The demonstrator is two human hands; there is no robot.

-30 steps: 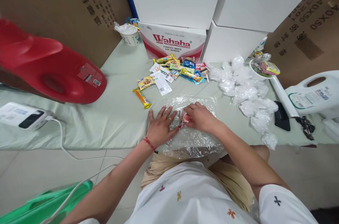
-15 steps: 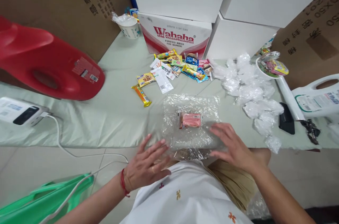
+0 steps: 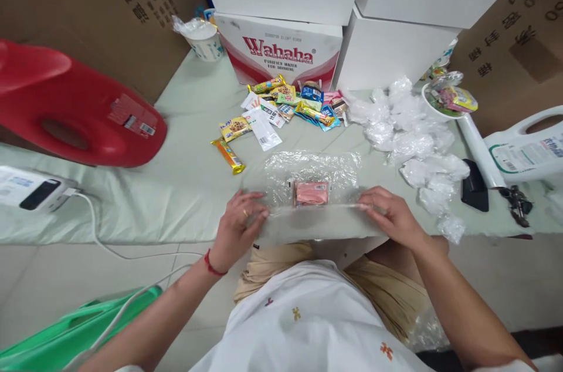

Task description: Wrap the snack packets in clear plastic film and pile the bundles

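A sheet of clear plastic wrap (image 3: 281, 172) lies on the cloth-covered table in front of me. On it sits a small pink wrapped snack packet (image 3: 311, 193). My left hand (image 3: 240, 222) pinches the near left corner of the wrap between thumb and fingers. At the near right corner, my right hand (image 3: 389, 213) pinches it too. The near edge of the wrap is pulled taut between both hands, just in front of the packet.
A pile of snack packets (image 3: 285, 105) lies by a Wahaha box (image 3: 281, 52). To the right are crumpled plastic-wrapped bundles (image 3: 409, 125), a bowl (image 3: 440, 105) of snacks and a white roll (image 3: 481, 152). A red jug (image 3: 97, 114) and a white device (image 3: 35, 190) with a cable stand left.
Both hands have moved from hovering open beside the wrap to gripping its near corners. The near edge, which hung over the table's front, is now lifted and drawn back toward the packet.
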